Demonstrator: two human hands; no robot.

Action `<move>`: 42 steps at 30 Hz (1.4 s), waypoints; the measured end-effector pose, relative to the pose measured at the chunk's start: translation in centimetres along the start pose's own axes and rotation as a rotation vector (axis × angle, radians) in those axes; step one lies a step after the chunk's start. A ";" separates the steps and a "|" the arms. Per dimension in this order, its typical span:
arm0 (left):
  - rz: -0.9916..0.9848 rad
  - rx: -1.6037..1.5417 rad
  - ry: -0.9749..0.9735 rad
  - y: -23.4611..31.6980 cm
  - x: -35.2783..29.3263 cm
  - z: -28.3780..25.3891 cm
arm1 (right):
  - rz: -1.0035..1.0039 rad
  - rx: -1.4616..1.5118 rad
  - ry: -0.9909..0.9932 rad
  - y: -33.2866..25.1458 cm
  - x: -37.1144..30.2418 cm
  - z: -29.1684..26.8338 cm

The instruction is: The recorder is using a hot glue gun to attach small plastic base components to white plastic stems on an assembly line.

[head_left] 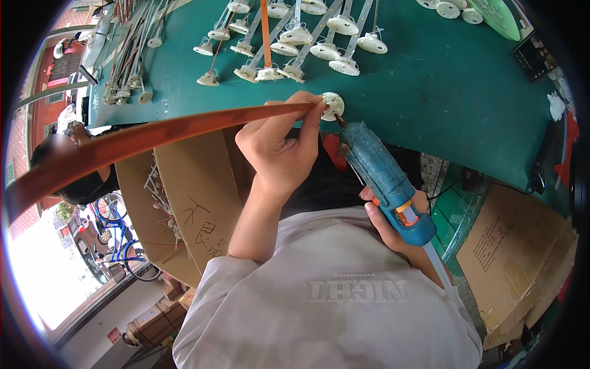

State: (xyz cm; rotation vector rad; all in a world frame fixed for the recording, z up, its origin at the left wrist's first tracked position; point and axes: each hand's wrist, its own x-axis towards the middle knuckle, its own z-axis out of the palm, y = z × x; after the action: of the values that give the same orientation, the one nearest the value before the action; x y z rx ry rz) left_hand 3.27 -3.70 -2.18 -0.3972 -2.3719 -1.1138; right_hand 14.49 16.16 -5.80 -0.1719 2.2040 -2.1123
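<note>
My left hand (pixel 286 144) pinches the end of a long orange-brown strip (pixel 184 128), which reaches far out to the left. Right at the fingertips is a small white round base (pixel 334 107); whether strip and base are joined is hidden by the fingers. My right hand (pixel 387 230) is wrapped around a blue hot glue gun (pixel 376 163) with an orange trigger. A pale glue stick (pixel 437 264) runs out of its back end. The gun's nozzle points up to the left and meets or nearly meets the lower edge of the round base.
Several strips with white round bases (pixel 297 35) lie on the green table (pixel 430 92). More thin rods (pixel 132 61) are at the left. A cardboard box (pixel 196 184) stands beside my left arm, another cardboard piece (pixel 516 258) at the right. A person (pixel 80 172) is at the left.
</note>
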 end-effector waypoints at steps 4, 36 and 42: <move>-0.018 -0.051 0.002 -0.5 -0.2 0.2 | -0.083 -0.027 0.049 1.0 0.3 0.5; 0.054 -0.369 -0.493 -3.1 3.5 -3.1 | 0.162 0.017 0.041 -2.3 0.8 -0.3; 0.111 -0.227 -0.309 -2.2 2.9 -2.1 | 0.331 -0.005 -0.065 -3.3 0.1 -1.9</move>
State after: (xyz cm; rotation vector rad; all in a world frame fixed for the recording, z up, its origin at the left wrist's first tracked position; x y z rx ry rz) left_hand 0.47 -6.54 -0.85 -0.8237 -2.4504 -1.3560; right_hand 14.18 17.89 -2.42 0.1157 2.0353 -1.8952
